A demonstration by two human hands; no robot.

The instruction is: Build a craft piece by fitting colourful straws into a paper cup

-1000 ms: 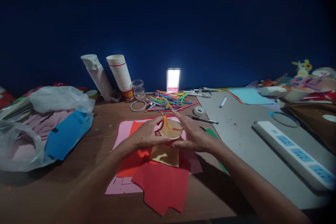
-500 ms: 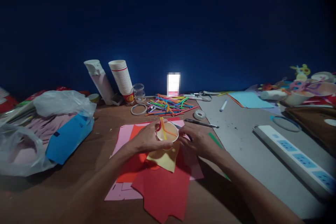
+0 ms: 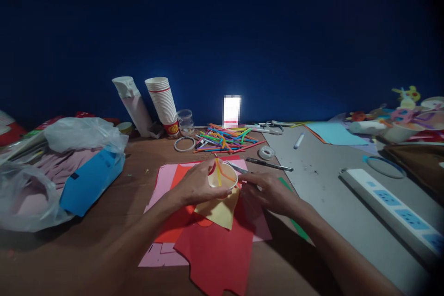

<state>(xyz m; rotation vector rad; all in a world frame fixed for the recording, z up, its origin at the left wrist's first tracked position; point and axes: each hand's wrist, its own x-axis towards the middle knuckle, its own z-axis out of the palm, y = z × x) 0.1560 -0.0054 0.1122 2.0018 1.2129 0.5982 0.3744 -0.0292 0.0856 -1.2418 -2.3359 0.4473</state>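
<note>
My left hand (image 3: 201, 182) is closed around a white paper cup (image 3: 227, 180), tilted so that its open mouth shows. Inside the cup are a yellow strip and an orange strip that look like drinking straws; one rises past the rim by my fingers. My right hand (image 3: 265, 189) is at the cup's right side, fingers bent together and index finger by the rim. A thin grey, blade-like piece (image 3: 236, 166) runs from behind the cup towards this hand; whether it is held is unclear. Below the cup lies yellow paper (image 3: 218, 212) on red paper (image 3: 222, 249).
Colourful straws (image 3: 227, 138) lie in a pile behind the hands, near a tape roll (image 3: 266, 152) and black pen (image 3: 269, 164). Stacked paper cups (image 3: 161, 101) stand back left. A plastic bag (image 3: 86, 134) lies left; a power strip (image 3: 391, 208) is at right.
The view has shifted slightly. My right index finger now reaches straighter towards the cup's rim. My left hand keeps its hold on the cup.
</note>
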